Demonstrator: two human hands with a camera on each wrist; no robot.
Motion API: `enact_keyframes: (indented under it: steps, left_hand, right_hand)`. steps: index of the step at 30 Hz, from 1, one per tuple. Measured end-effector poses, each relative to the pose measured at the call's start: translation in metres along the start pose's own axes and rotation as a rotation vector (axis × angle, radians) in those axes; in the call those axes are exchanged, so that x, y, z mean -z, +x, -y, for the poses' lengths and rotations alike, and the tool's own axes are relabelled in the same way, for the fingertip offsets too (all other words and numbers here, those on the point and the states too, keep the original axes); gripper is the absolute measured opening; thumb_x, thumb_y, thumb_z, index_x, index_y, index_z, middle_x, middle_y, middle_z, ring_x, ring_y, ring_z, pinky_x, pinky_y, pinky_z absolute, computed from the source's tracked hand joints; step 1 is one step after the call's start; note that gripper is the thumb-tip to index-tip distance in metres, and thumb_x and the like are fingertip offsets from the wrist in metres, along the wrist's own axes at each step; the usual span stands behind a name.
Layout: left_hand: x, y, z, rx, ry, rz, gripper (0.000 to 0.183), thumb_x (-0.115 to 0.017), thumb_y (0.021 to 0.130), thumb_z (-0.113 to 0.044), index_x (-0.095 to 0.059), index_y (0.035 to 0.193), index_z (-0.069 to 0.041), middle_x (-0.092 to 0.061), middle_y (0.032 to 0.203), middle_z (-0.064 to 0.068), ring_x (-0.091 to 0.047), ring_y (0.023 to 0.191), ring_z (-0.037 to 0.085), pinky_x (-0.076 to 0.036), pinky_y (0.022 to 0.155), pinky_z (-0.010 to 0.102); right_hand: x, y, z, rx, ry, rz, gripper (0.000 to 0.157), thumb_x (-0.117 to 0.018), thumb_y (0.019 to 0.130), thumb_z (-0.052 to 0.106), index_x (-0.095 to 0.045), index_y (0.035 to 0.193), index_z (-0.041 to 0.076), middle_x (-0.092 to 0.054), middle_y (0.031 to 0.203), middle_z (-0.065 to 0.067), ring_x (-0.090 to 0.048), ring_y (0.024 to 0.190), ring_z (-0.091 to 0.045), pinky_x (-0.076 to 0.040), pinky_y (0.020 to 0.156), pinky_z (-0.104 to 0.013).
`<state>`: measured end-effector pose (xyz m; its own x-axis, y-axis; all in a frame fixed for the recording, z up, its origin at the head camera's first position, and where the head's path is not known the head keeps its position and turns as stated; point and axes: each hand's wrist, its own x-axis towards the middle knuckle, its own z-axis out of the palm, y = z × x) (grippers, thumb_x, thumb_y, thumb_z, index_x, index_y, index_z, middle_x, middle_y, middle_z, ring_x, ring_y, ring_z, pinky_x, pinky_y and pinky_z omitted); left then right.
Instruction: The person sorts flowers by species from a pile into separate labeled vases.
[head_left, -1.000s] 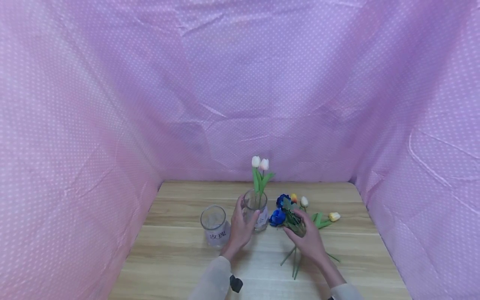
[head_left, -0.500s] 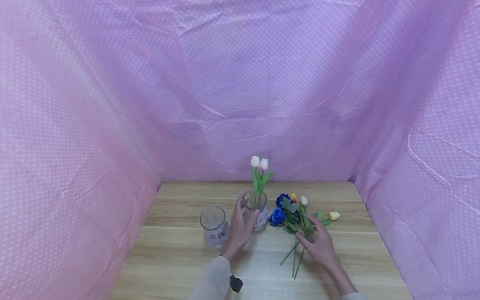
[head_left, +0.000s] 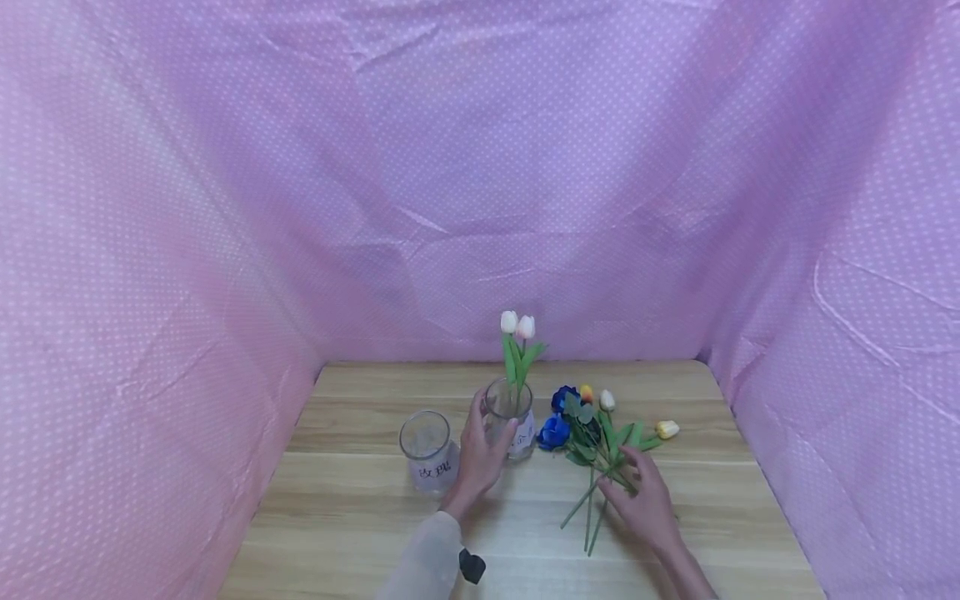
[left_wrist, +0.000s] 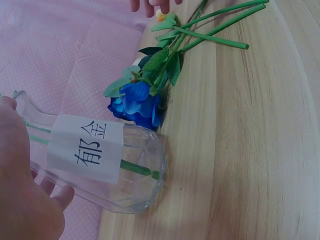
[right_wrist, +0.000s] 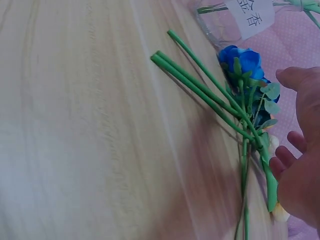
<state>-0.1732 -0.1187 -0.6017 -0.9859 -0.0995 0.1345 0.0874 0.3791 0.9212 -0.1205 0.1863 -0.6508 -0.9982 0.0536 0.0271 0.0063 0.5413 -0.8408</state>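
Observation:
My left hand [head_left: 480, 458] grips a clear glass vase [left_wrist: 142, 195] from its left side, thumb and fingers round it. The vase carries a white paper label [left_wrist: 85, 147] with black characters. Two pale tulips [head_left: 517, 325] stand upright in it, their green stem ends [left_wrist: 140, 170] visible through the glass. To the right, my right hand [head_left: 647, 504] hovers at a loose pile of artificial flowers, its thumb and fingers apart around the crossed green stems [right_wrist: 210, 97]. Blue flowers [head_left: 553, 432], a white tulip [head_left: 607, 400], a yellow tulip [head_left: 667, 429] and an orange one [head_left: 587, 393] lie there.
A second glass vase [head_left: 426, 437], also labelled, stands left of my left hand with no flowers in it. The wooden table [head_left: 337, 533] is enclosed at the back and sides by pink dotted cloth [head_left: 480, 183].
My right hand has drawn back from the leaves near the blue flowers toward the lower right, over the tulip stems. My left hand stays on the vase.

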Motion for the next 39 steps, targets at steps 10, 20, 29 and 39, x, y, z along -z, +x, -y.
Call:
enact_keyframes:
  steps: [10, 20, 29, 39]
  left_hand:
    - [0.0, -0.002, 0.0, 0.007, -0.015, 0.0, 0.084, -0.072, 0.108, -0.051, -0.029, 0.177, -0.032, -0.044, 0.18, 0.019, -0.049, 0.162, 0.042, -0.045, 0.128, 0.076]
    - [0.0, -0.003, -0.001, 0.014, -0.005, -0.004, 0.084, -0.072, 0.108, -0.049, -0.028, 0.178, -0.03, -0.044, 0.179, 0.019, -0.049, 0.162, 0.043, -0.045, 0.128, 0.077]
    - [0.0, -0.004, -0.003, 0.011, -0.014, -0.007, 0.084, -0.072, 0.108, -0.047, -0.028, 0.178, -0.029, -0.044, 0.179, 0.019, -0.049, 0.162, 0.044, -0.045, 0.128, 0.077]
    - [0.001, -0.002, -0.001, 0.006, -0.016, -0.002, 0.083, -0.072, 0.108, -0.048, -0.029, 0.177, -0.03, -0.044, 0.179, 0.019, -0.049, 0.162, 0.042, -0.044, 0.129, 0.076]
  right_hand:
    - [-0.012, -0.005, -0.004, -0.004, -0.039, -0.067, 0.079, -0.091, 0.097, 0.021, -0.051, 0.162, 0.003, -0.064, 0.148, -0.025, -0.069, 0.13, -0.047, -0.059, 0.112, -0.07]
    - [-0.023, -0.004, -0.005, -0.083, -0.04, -0.089, 0.073, -0.089, 0.097, 0.02, -0.055, 0.16, 0.002, -0.066, 0.145, -0.022, -0.068, 0.124, -0.037, -0.056, 0.099, -0.031]
    - [-0.032, 0.001, -0.005, -0.092, -0.055, -0.148, 0.064, -0.088, 0.098, 0.018, -0.061, 0.151, -0.005, -0.07, 0.127, -0.022, -0.069, 0.11, -0.031, -0.056, 0.085, -0.019]
    - [-0.042, 0.01, -0.011, -0.113, -0.08, -0.167, 0.057, -0.088, 0.098, 0.017, -0.065, 0.145, -0.005, -0.07, 0.122, -0.02, -0.068, 0.11, -0.03, -0.059, 0.09, -0.027]
